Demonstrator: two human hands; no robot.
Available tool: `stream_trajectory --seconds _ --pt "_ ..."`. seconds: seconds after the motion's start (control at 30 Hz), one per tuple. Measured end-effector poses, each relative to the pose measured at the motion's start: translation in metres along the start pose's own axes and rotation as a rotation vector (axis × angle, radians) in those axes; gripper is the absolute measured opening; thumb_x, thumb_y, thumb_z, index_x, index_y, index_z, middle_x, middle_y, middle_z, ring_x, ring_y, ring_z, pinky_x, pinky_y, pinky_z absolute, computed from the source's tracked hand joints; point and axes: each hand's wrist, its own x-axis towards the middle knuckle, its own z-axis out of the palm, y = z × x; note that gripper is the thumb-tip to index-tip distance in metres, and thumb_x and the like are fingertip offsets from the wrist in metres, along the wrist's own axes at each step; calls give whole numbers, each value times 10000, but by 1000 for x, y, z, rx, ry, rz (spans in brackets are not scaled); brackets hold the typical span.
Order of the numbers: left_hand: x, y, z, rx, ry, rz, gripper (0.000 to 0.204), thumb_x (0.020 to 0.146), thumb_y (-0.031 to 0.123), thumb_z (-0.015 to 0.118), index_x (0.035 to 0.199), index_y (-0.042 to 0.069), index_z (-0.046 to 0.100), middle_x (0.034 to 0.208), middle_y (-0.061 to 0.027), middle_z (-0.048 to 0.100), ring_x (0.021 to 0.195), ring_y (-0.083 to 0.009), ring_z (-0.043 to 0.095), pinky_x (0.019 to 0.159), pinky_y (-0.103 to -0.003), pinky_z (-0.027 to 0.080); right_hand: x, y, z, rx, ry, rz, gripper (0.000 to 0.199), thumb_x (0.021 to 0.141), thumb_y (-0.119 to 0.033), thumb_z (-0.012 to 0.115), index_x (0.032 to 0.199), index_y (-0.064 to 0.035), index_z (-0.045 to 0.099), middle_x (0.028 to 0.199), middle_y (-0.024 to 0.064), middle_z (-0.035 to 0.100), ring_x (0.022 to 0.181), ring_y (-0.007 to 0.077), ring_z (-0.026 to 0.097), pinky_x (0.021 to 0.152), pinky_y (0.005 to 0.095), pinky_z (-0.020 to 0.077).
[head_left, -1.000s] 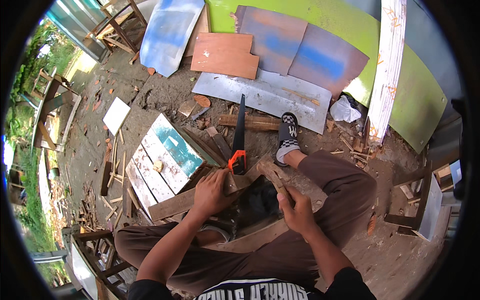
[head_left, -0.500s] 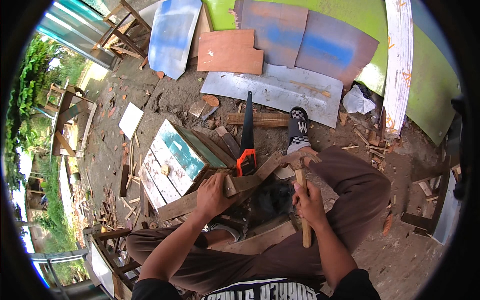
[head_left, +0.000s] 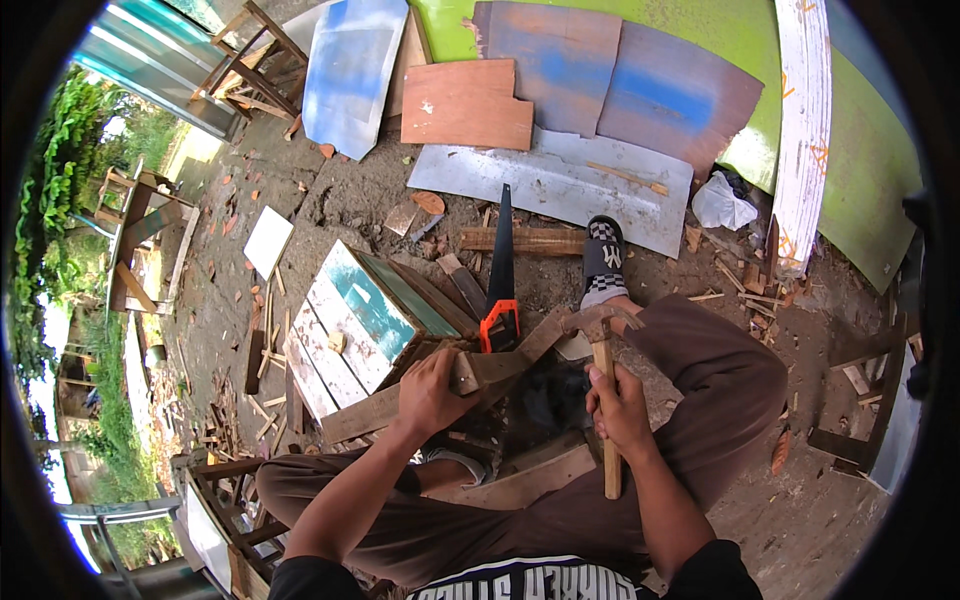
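Note:
My left hand is closed around the corner of a wooden frame made of joined planks, which rests across my lap and legs. In my right hand is a claw hammer, held upright by its wooden handle. Its rusty metal head is beside the frame's far plank, above my knee; whether they touch I cannot tell. Just beyond the frame stands a handsaw with a black blade and an orange handle. To its left is a wooden box with worn white and green boards.
A wood block lies by my sandalled foot. Farther off are a grey metal sheet, painted panels and a white plank. Wood scraps litter the ground at left. Another wooden frame stands at right.
The whole view has shifted very slightly. Both hands, the frame and the hammer keep their places relative to each other.

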Motion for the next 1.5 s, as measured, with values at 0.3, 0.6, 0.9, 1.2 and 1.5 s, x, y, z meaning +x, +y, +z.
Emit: stream_trajectory --seconds 0.3,0.6,0.9,1.2,1.5 --pt "-1 -2 1 0 20 24 677 697 370 933 1211 40 642 1120 -160 731 1053 -372 724 938 -452 578 2 0 -1 21 25 16 366 1113 -348 589 1233 -3 601 708 44 557 407 55 416 377 241 349" --pt "4 1 -4 22 -34 -3 730 728 410 934 1270 48 604 1150 -155 709 1089 -373 705 950 -456 559 2 1 1 -7 9 15 367 1112 -350 590 1219 1 600 714 48 560 412 56 423 378 240 347" --pt "3 0 -9 59 -94 43 754 763 435 922 1303 52 561 1156 -155 690 1100 -371 693 933 -463 544 1 1 5 -30 6 23 349 1113 -344 591 1224 -12 593 715 40 558 410 58 424 379 242 344" --pt "5 0 -7 0 -115 -50 708 777 438 891 1294 61 588 1161 -155 697 1146 -383 686 975 -479 552 2 3 4 -25 0 20 361 1114 -343 587 1237 -3 591 715 37 555 410 54 417 378 242 341" --pt "5 1 -7 6 -111 -54 688 779 435 891 1281 65 602 1139 -145 701 1106 -387 691 961 -489 547 3 4 4 -37 1 19 368 1116 -345 584 1240 1 589 709 39 555 407 55 424 379 244 344"
